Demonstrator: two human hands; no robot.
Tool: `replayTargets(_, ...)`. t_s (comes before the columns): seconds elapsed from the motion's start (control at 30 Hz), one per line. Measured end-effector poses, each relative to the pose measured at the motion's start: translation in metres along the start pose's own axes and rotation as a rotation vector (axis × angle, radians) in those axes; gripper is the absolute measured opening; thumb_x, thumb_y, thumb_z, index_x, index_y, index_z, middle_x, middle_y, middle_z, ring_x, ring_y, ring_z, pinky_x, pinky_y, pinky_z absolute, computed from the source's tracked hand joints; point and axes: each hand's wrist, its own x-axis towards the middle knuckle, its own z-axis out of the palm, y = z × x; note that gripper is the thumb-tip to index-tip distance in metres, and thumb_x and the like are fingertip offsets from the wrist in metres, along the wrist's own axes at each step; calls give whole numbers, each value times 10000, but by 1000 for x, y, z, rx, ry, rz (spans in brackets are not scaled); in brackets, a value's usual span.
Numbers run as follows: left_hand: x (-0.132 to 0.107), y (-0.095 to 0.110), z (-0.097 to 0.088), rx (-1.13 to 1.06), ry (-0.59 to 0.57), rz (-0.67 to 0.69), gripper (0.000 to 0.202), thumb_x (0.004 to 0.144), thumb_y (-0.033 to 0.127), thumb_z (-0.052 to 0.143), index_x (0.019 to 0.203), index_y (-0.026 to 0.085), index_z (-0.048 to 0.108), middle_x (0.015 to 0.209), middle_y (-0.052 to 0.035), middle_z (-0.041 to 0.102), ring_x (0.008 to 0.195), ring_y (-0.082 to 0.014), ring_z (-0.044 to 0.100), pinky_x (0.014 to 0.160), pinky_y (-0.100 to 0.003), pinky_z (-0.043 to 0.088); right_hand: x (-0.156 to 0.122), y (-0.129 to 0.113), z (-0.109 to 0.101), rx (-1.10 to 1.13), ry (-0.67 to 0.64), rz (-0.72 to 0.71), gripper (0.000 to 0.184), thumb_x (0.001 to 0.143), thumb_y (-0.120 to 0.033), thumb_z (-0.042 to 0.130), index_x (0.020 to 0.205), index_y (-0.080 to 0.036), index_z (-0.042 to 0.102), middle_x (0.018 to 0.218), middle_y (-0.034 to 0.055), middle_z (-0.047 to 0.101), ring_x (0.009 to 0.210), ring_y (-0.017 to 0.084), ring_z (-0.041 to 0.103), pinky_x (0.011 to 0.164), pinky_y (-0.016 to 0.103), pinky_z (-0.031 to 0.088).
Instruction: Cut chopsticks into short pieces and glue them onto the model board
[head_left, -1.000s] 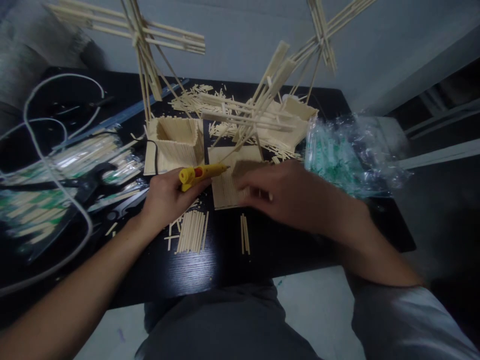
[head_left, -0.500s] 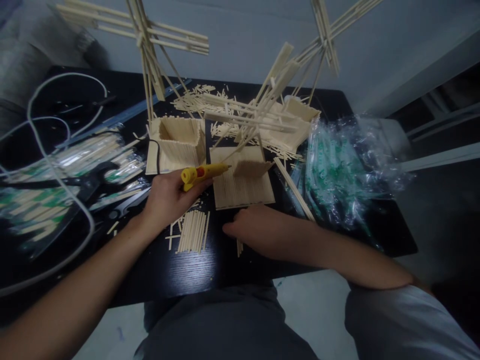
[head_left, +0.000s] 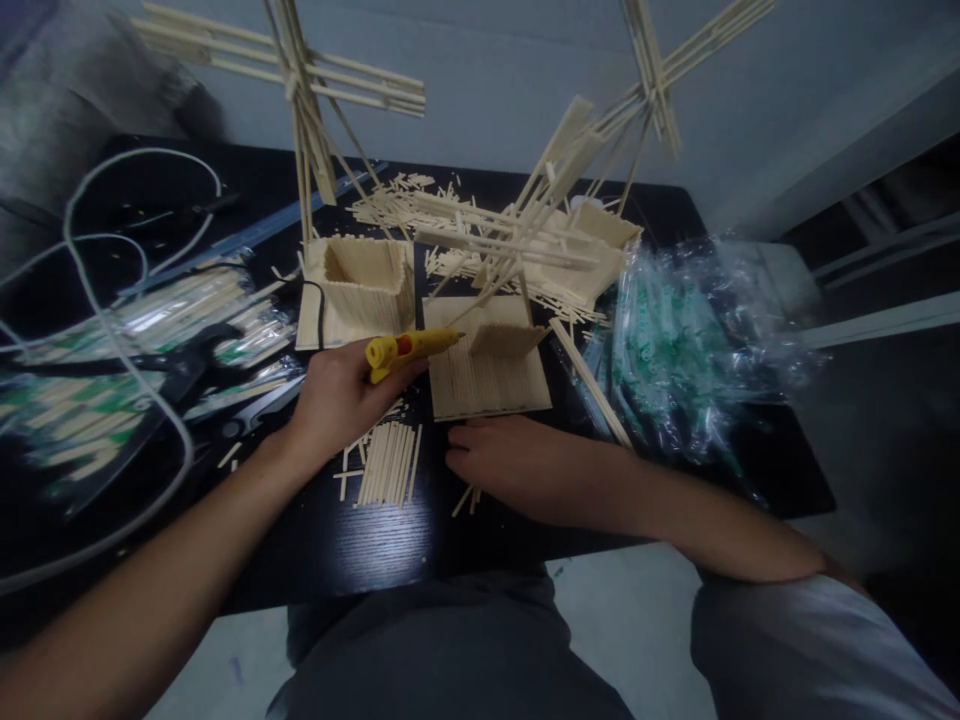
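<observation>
In the head view, my left hand is wrapped round a yellow hot glue gun. The gun's nozzle points right, over a square base of glued sticks with a short upright wall on it. Just in front of the base, my right hand rests low on the table with curled fingers. Short wooden sticks poke out from beneath it; its fingertips are partly hidden, so what they pinch does not show. Between the hands lies a small row of cut sticks.
A stick-built box with a windmill frame stands behind left. More stick blades rise behind the base. Bagged sticks and a white cable lie left, near black pliers-like handles. Green plastic wrapping lies right.
My right hand has shifted slightly and its fingers have moved; a stick under it now lies slanted. My left hand and the glue gun have barely moved.
</observation>
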Motion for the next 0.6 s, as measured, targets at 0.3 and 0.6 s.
replayTargets(0.3,0,4,-4,-45,-12,-17,459,1020,634,694,793,240,746,621,12,640,512,-150,545,531,-318,369,-24,23,-25,195,326,-25,516,1096,15,528,1537,-204,684,1281,123,787,1165,240,758,983,361,612)
replayTargets(0.6,1,3,-7,25,-34,9,483,1007,661,673,769,246,736,605,1,626,505,-160,546,527,-330,338,-32,47,-31,226,754,116,425,1161,-160,476,1522,-254,680,1433,125,789,1318,276,750,1134,479,593)
